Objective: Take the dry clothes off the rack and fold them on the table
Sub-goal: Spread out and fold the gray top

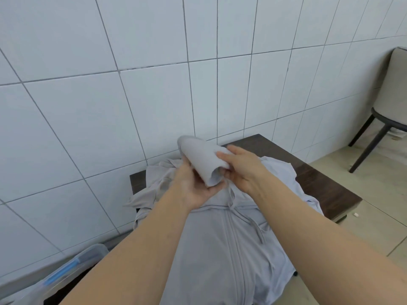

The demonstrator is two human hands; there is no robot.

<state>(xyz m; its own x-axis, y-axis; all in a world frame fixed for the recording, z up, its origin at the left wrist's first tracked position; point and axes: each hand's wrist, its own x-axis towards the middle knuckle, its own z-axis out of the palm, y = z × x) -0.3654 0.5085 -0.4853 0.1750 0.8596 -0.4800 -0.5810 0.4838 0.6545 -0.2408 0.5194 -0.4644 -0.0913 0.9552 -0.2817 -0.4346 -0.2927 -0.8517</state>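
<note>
Clothes: a grey zip jacket (220, 238) lies spread over the dark table (319, 183), its drawstring trailing toward 4 o'clock, with a second pale garment bunched under it at 10 o'clock. Above the collar both hands hold a small grey roll (202, 161). The left hand (196, 186) cups it from below, fingers curled round its near end; the right hand (240, 168) pinches its open end from 3 o'clock, thumb on top. The rack is out of view. Step in hand, by judgement: folding a small item, seemingly a sleeve cover or sock, into a compact bundle. The next move likely calls for tucking the open end, then setting the roll on bare table at 2 o'clock, clear of the jacket. A plastic bin (72, 269) stands at 8 o'clock, a chair (392, 102) at 2 o'clock
</note>
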